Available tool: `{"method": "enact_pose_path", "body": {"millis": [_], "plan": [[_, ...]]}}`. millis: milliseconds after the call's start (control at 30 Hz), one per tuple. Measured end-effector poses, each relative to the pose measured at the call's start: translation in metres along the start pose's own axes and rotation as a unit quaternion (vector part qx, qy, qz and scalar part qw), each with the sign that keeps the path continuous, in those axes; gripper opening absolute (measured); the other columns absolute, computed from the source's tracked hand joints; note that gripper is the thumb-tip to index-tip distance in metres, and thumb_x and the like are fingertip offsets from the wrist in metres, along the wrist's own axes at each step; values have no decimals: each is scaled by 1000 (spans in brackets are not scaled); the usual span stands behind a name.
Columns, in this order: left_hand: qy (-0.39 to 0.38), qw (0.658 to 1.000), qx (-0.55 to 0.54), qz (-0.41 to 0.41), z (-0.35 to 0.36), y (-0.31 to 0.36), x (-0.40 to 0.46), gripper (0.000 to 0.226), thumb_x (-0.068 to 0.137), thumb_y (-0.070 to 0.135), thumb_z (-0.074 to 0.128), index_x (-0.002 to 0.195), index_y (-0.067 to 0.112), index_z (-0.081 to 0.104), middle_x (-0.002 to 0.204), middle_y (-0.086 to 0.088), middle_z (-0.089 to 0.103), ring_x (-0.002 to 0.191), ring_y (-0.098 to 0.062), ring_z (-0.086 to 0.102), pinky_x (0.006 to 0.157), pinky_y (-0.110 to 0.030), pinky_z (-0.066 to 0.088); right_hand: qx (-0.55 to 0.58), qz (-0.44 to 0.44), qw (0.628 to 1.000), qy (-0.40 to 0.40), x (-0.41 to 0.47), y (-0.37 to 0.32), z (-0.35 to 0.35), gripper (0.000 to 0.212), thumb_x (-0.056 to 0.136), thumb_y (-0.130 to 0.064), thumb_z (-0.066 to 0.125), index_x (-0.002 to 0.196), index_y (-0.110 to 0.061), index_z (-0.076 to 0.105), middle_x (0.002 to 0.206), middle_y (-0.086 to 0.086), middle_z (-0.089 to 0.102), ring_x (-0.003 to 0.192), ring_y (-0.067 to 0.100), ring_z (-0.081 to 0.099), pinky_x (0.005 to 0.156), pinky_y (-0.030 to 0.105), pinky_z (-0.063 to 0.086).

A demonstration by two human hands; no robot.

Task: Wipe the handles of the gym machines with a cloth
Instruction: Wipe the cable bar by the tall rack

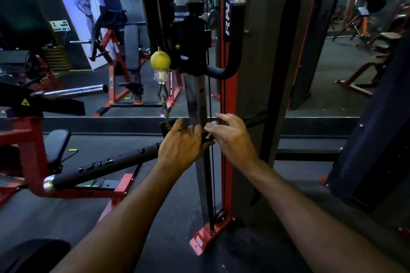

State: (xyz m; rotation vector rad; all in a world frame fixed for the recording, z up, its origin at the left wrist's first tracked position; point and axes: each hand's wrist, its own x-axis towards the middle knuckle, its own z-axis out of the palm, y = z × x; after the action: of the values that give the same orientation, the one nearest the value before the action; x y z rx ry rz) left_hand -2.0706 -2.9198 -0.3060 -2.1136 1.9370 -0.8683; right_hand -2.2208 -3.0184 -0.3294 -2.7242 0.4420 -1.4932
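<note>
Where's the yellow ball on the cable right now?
The yellow ball hangs left of centre in the head view, directly above the left hand, with the chain dropping from it and the black pulley behind it.

I see both bare forearms stretched forward. Left hand [180, 145] fingers curled, back toward camera. Right hand [230, 135] fingers half spread, blurred, almost touching left.
</note>
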Motion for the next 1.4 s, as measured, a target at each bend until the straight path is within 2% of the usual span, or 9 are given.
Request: {"method": "enact_pose_path", "body": {"millis": [200,333,567,667,767,867,1033,1200,1400], "plan": [[-2,1000,5,-8,4,-4,6,62,107,59,12,115,17,56,94,-2,69,100,-20,69,124,-46,9,-52,149,987,20,-13,28,-7,35,82,9,73,114,-5,72,121,13,71,119,27,65,107,48,48],[14,1000,21,-5,6,-1,6,62,107,55,21,127,10,59,100,-4,69,108,-22,68,127,-47,-3,21,46,999,-19,-6,10,15,36,80,8,76,115,-5,73,121,10,71,120,20,64,110,31,45],[348,908,-201,-122,16,-57,-41,74,79,62,74,132,14,53,137,-18,44,131,-37,43,115,-56,31,29,52,998,-8,2,48,7,33,81,4,77,112,-9,75,115,2,74,116,17,65,104,37,49],[95,956,-187,-204,16,-92,-54,106,69,93,56,146,22,44,141,-12,54,130,-34,53,106,-50,46,55,86,995,10,4,48,23,31,83,3,76,112,-8,75,109,2,74,108,18,62,94,35,55],[-149,967,-64,-195,11,-97,-38,65,82,80,57,130,37,53,114,2,69,103,-25,68,81,-36,55,85,120,988,47,6,42,37,29,85,3,73,113,-5,73,106,4,73,101,18,61,91,39,57],[-135,965,-46,-222,10,-86,-39,35,95,59,55,112,30,63,97,0,71,91,-29,70,74,-37,56,105,135,984,58,18,10,54,28,87,2,72,114,-6,72,107,6,73,101,20,63,92,37,56],[-138,941,-101,-293,0,-60,-52,25,94,43,57,112,29,66,92,0,69,91,-29,71,69,-35,49,79,-43,996,-28,33,3,61,30,87,1,71,116,-7,72,112,4,74,93,20,60,88,29,53],[-125,943,-84,-296,-2,-47,-48,20,98,39,52,110,28,64,88,2,68,82,-27,71,62,-31,42,69,119,989,53,27,44,44,28,88,4,71,113,-7,72,109,8,74,96,22,70,86,42,61],[-119,943,-104,-293,-4,-38,-47,20,99,44,55,111,31,64,75,8,51,67,-20,62,57,-30,39,176,0,984,-37,18,3,50,28,94,-5,67,122,-10,69,120,5,72,109,15,70,92,29,58]]}}
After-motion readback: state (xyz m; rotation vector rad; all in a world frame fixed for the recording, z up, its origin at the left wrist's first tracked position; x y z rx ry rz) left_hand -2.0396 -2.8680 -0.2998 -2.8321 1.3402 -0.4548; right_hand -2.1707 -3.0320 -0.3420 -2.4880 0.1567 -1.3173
